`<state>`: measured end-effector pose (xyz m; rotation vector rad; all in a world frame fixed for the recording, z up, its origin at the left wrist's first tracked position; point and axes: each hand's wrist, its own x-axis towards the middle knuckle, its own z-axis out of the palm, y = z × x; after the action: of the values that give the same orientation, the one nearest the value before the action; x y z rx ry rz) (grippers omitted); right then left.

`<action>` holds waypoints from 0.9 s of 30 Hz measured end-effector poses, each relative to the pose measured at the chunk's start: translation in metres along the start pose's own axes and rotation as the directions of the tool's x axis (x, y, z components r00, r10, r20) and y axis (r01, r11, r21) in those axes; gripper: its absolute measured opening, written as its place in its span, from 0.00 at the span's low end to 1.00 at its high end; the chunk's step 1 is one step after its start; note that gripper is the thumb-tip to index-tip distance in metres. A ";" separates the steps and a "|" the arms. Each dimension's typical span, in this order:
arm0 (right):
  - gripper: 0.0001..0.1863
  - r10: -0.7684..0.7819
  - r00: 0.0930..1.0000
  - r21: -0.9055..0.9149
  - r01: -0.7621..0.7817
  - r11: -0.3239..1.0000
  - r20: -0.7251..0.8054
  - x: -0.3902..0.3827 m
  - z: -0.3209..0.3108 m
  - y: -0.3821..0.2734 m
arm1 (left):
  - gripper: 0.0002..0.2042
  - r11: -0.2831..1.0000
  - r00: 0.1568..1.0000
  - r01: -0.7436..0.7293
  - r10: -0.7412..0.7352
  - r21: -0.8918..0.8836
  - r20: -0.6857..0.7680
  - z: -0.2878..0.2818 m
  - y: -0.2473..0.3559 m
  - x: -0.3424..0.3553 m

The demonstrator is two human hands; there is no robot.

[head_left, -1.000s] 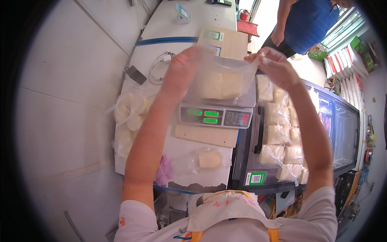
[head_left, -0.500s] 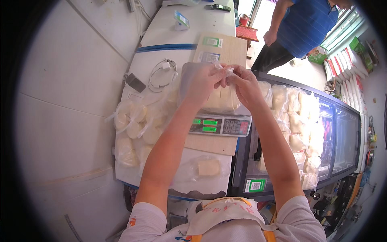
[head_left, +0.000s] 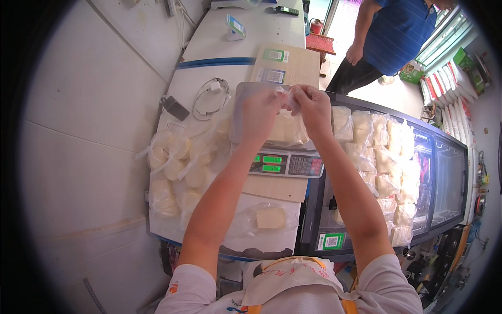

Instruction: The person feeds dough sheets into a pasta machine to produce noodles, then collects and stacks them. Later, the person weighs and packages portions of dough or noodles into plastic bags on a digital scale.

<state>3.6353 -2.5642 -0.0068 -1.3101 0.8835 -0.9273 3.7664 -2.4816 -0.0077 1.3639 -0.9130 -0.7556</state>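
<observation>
Both arms stretch forward over a digital scale [head_left: 280, 163] with lit green displays. On its plate lies a clear plastic bag holding pale cream blocks [head_left: 289, 130]. My left hand [head_left: 266, 102] is closed on the gathered top of that plastic bag [head_left: 287, 99], its fingers pinching the film. Close beside it, my right hand [head_left: 312, 102] grips the same bag top with thumb and fingers together. The two hands partly hide the neck of the bag and the scale plate.
Bagged pale rounds [head_left: 172, 157] lie on the counter at left, and one bagged block [head_left: 270, 217] lies nearer me. Many bagged blocks [head_left: 384, 162] cover the dark-framed freezer [head_left: 455, 178] at right. A white cable [head_left: 212, 99] coils near the wall. A person in a blue shirt [head_left: 400, 36] stands beyond.
My hands have shifted slightly at the bag's top, the right one turning more upright. The digits on the scale look different. The person beyond has moved their arm a little.
</observation>
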 end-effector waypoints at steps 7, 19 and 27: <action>0.14 0.028 0.989 -0.275 0.012 0.961 0.142 0.000 -0.006 -0.016 | 0.10 0.998 0.999 0.035 -0.034 -0.060 0.011 -0.010 -0.010 0.006; 0.10 0.060 0.946 -0.405 0.079 0.911 0.319 -0.005 -0.029 -0.018 | 0.10 0.990 0.989 0.126 -0.120 -0.068 0.080 -0.006 -0.009 0.009; 0.06 -0.448 0.839 -0.445 0.544 0.711 0.309 -0.016 -0.031 -0.020 | 0.11 0.989 0.988 0.114 -0.124 0.098 0.094 -0.010 -0.022 0.020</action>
<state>3.5996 -2.5619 0.0113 -2.1507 0.6580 -0.9930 3.7862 -2.4958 -0.0274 1.4829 -0.9608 -0.8885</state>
